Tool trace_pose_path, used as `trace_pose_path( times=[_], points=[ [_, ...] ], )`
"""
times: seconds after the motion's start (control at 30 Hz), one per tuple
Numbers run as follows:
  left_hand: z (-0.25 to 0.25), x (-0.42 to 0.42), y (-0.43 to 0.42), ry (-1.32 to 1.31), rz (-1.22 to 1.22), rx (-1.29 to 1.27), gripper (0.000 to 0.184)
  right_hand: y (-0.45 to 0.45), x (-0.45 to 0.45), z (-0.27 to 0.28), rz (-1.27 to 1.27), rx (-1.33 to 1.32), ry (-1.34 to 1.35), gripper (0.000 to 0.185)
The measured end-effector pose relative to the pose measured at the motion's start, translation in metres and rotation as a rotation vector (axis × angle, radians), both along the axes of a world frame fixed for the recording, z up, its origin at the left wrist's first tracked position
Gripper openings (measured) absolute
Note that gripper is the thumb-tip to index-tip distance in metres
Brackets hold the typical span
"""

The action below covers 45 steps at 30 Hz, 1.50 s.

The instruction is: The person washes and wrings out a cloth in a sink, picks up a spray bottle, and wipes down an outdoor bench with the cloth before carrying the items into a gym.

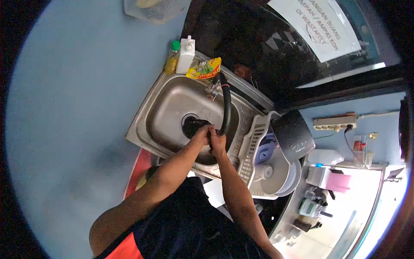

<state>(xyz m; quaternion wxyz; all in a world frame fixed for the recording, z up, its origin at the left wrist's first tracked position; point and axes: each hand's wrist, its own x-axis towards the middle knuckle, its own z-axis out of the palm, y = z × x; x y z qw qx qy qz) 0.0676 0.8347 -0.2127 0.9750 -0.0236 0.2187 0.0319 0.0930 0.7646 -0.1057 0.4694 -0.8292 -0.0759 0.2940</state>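
Both my hands are close together above the steel sink [166, 101]. My left hand [202, 134] is closed around a black, cloth-like bundle [195, 126], which hangs over the drain area of the basin. Right beside it, my right hand [218, 140] is closed too, with dark material showing between the two hands. Its fingers are partly hidden. A thick black hose [227, 103] curves from the tap [213, 90] down to near my right hand.
Behind the basin stand a green-capped bottle [172, 58], a white pump bottle [186, 55] and a yellow pouch [204, 69]. On the right, a white dish rack [248, 162] holds bowls and containers. A power strip [334, 122] hangs on the wall.
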Motion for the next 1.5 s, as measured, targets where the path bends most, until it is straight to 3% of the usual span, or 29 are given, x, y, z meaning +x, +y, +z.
trace_pose_path(
  times=[0.1,0.2,0.37,0.43,0.53,0.57,0.6,0.73,0.77,0.8,0.83,0.87,0.9,0.97,1.07,1.1,1.17,1.2,1.23,1.33,1.37,1.5],
  points=[
    [-0.022,0.010,-0.006,0.045,0.079,0.071,0.013,-0.018,-0.008,0.012,-0.025,0.277,0.205,0.029],
    [-0.032,0.023,0.001,0.080,-0.020,0.164,0.020,-0.024,-0.014,0.043,0.061,0.218,0.232,0.030],
    [-0.032,0.030,0.012,0.144,0.136,-0.013,0.035,-0.033,-0.023,0.065,-0.058,0.125,0.231,0.035],
    [-0.086,0.048,0.003,0.218,0.019,0.121,0.042,-0.040,-0.017,0.054,-0.047,0.098,0.181,0.036],
    [-0.067,0.049,0.002,0.511,0.058,0.361,0.049,-0.048,-0.012,0.043,-0.043,0.097,0.214,0.033],
    [-0.102,0.052,0.003,0.471,-0.010,0.367,0.052,-0.048,-0.007,0.040,-0.076,0.112,0.194,0.031],
    [-0.096,0.049,0.006,0.417,-0.030,0.363,0.053,-0.048,-0.001,0.036,-0.111,0.126,0.177,0.029],
    [0.016,-0.004,0.020,0.264,-0.217,0.493,0.068,-0.029,0.016,-0.009,-0.143,0.372,0.003,0.023],
    [-0.008,-0.009,0.004,0.386,-0.200,0.546,0.064,-0.020,0.020,-0.018,-0.120,0.432,0.079,0.022],
    [-0.006,-0.008,0.003,0.465,-0.277,0.539,0.071,-0.012,0.025,-0.025,-0.099,0.495,0.154,0.021],
    [0.004,-0.009,0.003,0.540,-0.355,0.526,0.080,-0.009,0.021,-0.032,-0.029,0.468,0.059,0.020],
    [0.015,-0.010,0.000,0.468,-0.288,0.423,0.078,-0.005,0.018,-0.040,0.035,0.441,-0.038,0.019],
    [0.034,-0.015,-0.003,0.394,-0.221,0.319,0.076,-0.002,0.011,-0.047,0.147,0.314,-0.304,0.018],
    [0.086,-0.027,0.007,0.391,-0.142,0.197,0.066,0.008,-0.002,-0.041,0.130,0.235,-0.352,0.019],
    [0.037,-0.024,0.024,0.336,-0.201,0.043,0.053,0.014,-0.016,-0.042,0.061,0.082,-0.383,0.025],
    [-0.010,-0.023,0.021,0.165,-0.097,-0.053,0.039,0.014,-0.018,-0.043,0.031,0.044,-0.343,0.029],
    [-0.052,-0.021,0.024,-0.087,-0.029,0.079,0.030,0.007,-0.020,-0.041,-0.026,0.040,-0.092,0.045],
    [-0.028,-0.023,0.023,0.022,0.045,0.210,0.029,0.004,-0.019,-0.040,-0.049,0.045,0.028,0.054],
    [-0.002,-0.024,0.022,0.145,0.105,0.345,0.028,0.009,-0.025,-0.026,-0.057,-0.090,-0.073,0.063],
    [0.028,-0.026,0.008,0.116,0.003,0.257,0.037,0.015,-0.040,0.002,-0.072,-0.061,-0.500,0.057],
    [0.033,-0.026,0.004,0.113,-0.036,0.230,0.040,0.013,-0.035,0.019,-0.083,-0.135,-0.332,0.044],
    [0.073,-0.031,-0.011,0.144,-0.136,0.108,0.052,-0.003,0.013,-0.014,-0.128,-0.165,-0.066,0.041]
  ],
)
